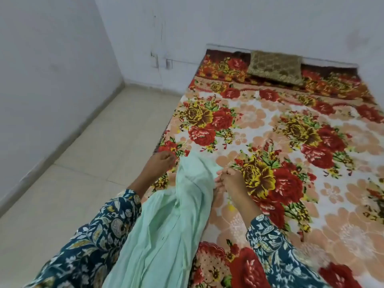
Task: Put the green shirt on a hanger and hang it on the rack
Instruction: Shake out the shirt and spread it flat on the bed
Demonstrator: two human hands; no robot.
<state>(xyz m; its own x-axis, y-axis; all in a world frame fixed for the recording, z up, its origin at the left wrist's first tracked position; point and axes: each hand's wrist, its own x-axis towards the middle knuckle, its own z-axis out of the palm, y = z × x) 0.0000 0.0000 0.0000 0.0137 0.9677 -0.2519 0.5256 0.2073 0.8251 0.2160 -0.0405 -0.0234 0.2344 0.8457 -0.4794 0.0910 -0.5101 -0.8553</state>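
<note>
The left hand [164, 159] and right hand [228, 179] each pinch the green shirt [166, 221] (fingers curled) over the bed [291, 113].

Floral-blanketed bed [270, 125]; gold cushion [275, 66] far end; green shirt [187, 196] at near edge.

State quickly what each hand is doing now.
Left hand: grips the green shirt.
Right hand: pinches the same shirt's edge.

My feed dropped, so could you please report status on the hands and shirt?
Both hands busy: left hand and right hand grip the green shirt. Shirt held up over the bed. No hanger or rack in view.
</note>
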